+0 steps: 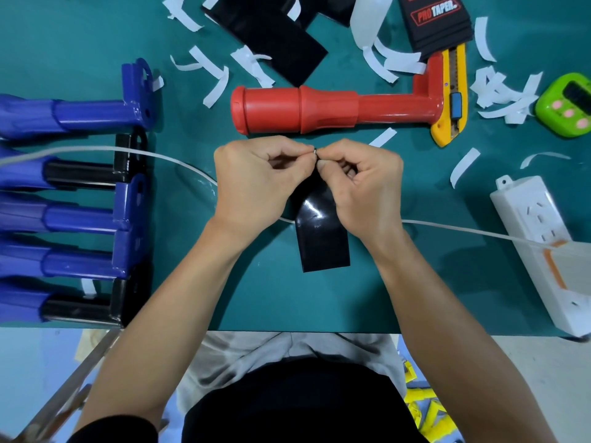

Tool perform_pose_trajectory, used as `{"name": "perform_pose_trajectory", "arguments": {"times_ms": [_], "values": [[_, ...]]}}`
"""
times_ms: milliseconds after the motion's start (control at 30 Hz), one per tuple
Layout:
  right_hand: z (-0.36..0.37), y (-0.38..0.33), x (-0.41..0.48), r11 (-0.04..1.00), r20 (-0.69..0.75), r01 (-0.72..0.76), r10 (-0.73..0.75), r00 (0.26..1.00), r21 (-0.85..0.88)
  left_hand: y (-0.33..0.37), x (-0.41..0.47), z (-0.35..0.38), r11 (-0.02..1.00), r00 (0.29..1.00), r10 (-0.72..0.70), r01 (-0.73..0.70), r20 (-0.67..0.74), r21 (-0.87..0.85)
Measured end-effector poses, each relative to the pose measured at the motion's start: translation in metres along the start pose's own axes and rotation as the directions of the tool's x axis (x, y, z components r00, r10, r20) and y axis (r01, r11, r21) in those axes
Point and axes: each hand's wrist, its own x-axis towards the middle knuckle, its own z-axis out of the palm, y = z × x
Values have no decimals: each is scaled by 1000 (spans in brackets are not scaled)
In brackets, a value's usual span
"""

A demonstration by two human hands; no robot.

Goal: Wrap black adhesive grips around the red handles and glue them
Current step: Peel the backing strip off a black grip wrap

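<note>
fingertips (301,154) of left hand (252,183) and right hand (361,183) pinch the far edge of the black grip (323,241), red handle (297,110) lying just beyond, so i'd peel any backing slowly, keeping the sticky side clean.

handle (319,110) middle of counter (287,298), grip strip (323,241) just in front; knife (454,100) at its right end, power strip (540,238) far right, more handles (80,219) left

Glossy black grip (323,238) lies near the sideways red handle (297,110), apparently apart.
</note>
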Motion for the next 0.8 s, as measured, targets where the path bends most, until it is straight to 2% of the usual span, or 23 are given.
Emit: {"name": "perform_pose_trajectory", "arguments": {"times_ms": [333, 800], "values": [[0, -4, -3, 998, -7, 54, -54, 998, -37, -3, 2, 2, 993, 996, -89, 88, -6, -79], [0, -5, 2, 993, -39, -47, 52, 998, 104, 2, 1, 3, 996, 998, -43, 38, -54, -77]]}}
